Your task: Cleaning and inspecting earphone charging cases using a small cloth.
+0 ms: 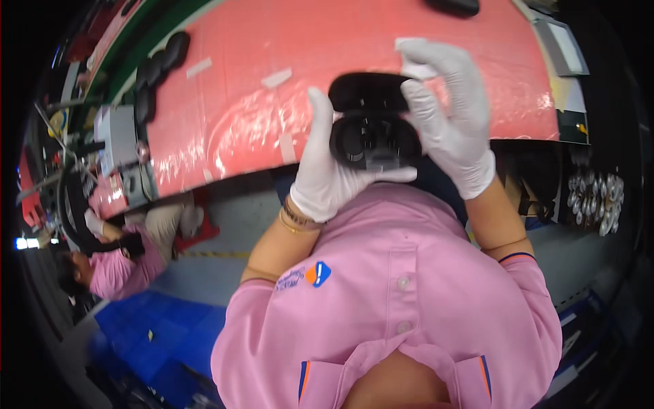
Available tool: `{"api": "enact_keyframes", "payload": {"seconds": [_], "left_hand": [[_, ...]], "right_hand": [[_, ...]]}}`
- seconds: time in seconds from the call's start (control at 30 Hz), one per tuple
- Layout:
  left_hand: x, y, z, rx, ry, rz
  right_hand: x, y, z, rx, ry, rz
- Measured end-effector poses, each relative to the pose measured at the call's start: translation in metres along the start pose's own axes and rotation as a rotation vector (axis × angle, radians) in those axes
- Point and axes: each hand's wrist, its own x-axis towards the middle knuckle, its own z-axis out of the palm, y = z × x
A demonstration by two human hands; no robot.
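A black hinged oval case (377, 140) lies opened up in front of my chest, its lid (371, 92) raised on the far side. Dark, rounded contents sit in the near half, too dim to name. My white-gloved left hand (327, 160) supports the case from the left and below, thumb up along its side and fingers under the near edge. At the right side is my white-gloved right hand (453, 112), thumb against or close to the lid's right end. Its other fingers curve above, apart from the thumb; I cannot make out anything held there.
Beyond the case stretches a worktable with a shiny pink cover (238, 102) and strips of tape. More black cases (160, 68) line its left side; another dark case (455, 5) lies at the far edge. A co-worker in pink (122, 266) sits at left.
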Motion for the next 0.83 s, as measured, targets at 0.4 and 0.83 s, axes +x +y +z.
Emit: {"api": "enact_keyframes", "payload": {"seconds": [0.4,0.83], "left_hand": [[-0.021,0.007,-0.005,0.371,0.253,0.422],[-0.055,0.06,-0.054,0.176,0.243,0.739]], "right_hand": [[-0.028,-0.024,0.021,-0.026,-0.448,-0.298],[-0.008,0.008,0.014,0.087,-0.456,0.092]]}}
